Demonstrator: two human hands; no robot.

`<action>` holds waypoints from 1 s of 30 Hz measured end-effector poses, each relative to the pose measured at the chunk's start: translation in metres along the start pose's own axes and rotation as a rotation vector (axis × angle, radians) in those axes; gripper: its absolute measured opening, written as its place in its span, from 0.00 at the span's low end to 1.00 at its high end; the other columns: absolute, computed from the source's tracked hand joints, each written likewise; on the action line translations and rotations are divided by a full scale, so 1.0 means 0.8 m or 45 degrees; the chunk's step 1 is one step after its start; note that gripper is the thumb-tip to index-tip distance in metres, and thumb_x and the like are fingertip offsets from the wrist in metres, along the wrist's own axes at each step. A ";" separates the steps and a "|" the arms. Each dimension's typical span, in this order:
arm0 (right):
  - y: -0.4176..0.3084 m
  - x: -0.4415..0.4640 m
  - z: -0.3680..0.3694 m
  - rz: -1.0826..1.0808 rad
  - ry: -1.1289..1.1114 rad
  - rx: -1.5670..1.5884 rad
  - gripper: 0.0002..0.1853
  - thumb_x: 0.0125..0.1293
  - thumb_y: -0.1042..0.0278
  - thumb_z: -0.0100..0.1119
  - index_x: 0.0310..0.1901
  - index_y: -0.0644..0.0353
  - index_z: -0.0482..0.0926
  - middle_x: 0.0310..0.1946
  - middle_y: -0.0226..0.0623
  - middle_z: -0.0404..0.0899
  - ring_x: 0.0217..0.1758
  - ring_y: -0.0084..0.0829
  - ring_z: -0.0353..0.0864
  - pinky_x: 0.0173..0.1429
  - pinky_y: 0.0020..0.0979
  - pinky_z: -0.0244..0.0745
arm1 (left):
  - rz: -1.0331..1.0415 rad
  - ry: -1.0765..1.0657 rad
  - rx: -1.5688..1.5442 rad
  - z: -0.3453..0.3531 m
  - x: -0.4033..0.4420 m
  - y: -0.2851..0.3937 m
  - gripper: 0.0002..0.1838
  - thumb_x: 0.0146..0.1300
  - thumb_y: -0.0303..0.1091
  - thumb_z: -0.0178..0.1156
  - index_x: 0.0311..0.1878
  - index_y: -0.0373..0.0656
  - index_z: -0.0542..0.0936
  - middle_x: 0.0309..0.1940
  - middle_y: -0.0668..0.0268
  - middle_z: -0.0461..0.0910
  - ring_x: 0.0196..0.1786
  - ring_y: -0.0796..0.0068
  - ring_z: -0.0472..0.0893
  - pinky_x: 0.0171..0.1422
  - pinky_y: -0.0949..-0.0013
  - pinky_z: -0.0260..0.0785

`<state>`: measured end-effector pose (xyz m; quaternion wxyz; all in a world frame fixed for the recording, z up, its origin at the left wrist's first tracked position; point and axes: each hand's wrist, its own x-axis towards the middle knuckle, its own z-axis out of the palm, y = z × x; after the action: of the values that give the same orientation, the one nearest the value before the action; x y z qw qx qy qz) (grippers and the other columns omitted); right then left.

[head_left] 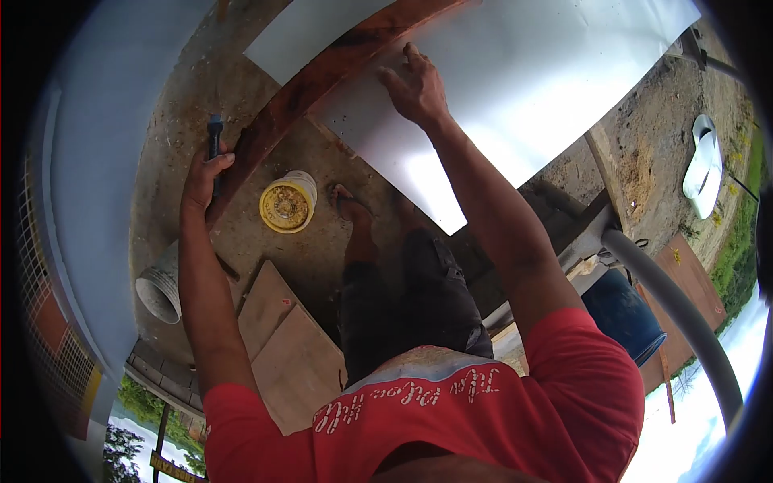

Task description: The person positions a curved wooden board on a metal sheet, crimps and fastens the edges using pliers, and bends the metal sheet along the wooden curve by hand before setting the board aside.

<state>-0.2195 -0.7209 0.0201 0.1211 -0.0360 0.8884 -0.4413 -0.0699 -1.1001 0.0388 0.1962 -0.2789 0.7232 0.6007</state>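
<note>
left hand (pixel 205 175): you have it wrapped round a dark tool (pixel 214 143) whose blue end points up the view, right beside the lower stretch of the curved strip (pixel 318 74)
right hand (pixel 420 92): yours is loose, thumb and fingers parted, at the metal sheet (pixel 555 97), fingertips close to the edge of the curved strip; whether they press on either, you cannot tell from here
between hands: your two hands are well apart, the left one lower in view
curved strip: reddish brown with dark patches, it runs from the top of your view down to your left hand, crossing the metal sheet on the way
metal sheet: shiny and pale, it spreads ahead of you and to your right, one corner pointing towards your legs
floor (pixel 241 189): near your sandalled foot (pixel 352 201) stands a bucket (pixel 287 206) with a yellow rim; beyond your left forearm a grey pail (pixel 159 290) lies tipped, and flat boards (pixel 286 346) lie nearer you
right side: past your right arm you see a blue drum (pixel 624 314) and a thick grey pipe (pixel 683 299)
</note>
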 end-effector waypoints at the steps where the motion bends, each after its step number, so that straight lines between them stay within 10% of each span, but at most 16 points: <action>1: -0.006 0.015 0.002 0.128 0.019 0.128 0.35 0.59 0.55 0.65 0.60 0.73 0.69 0.62 0.59 0.68 0.63 0.49 0.71 0.67 0.42 0.67 | -0.037 -0.042 0.018 -0.001 0.008 -0.004 0.25 0.49 0.47 0.71 0.44 0.40 0.77 0.35 0.69 0.75 0.38 0.73 0.73 0.50 0.66 0.65; 9: -0.063 0.005 -0.019 0.289 0.191 0.345 0.46 0.55 0.53 0.69 0.68 0.72 0.58 0.62 0.57 0.60 0.65 0.50 0.67 0.65 0.42 0.70 | 0.038 -0.007 0.214 0.040 -0.055 0.065 0.28 0.53 0.52 0.72 0.45 0.38 0.75 0.33 0.72 0.72 0.39 0.78 0.73 0.48 0.71 0.65; 15: -0.051 -0.067 -0.070 0.314 0.379 0.191 0.28 0.53 0.58 0.69 0.54 0.66 0.77 0.55 0.59 0.72 0.62 0.50 0.71 0.64 0.43 0.69 | -0.108 -0.102 0.196 0.099 -0.133 0.063 0.28 0.53 0.47 0.73 0.47 0.36 0.75 0.32 0.71 0.72 0.38 0.79 0.74 0.45 0.72 0.68; 30: 0.004 -0.053 -0.033 0.297 0.342 0.032 0.30 0.51 0.57 0.69 0.51 0.71 0.77 0.53 0.58 0.72 0.59 0.49 0.71 0.60 0.42 0.70 | -0.255 0.008 0.090 0.119 -0.081 -0.004 0.24 0.49 0.43 0.74 0.41 0.38 0.75 0.32 0.70 0.74 0.34 0.78 0.72 0.42 0.70 0.66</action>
<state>-0.1852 -0.6915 0.0409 0.0521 0.1282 0.8892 -0.4361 -0.0233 -0.9962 0.0571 0.2626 -0.3444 0.7131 0.5513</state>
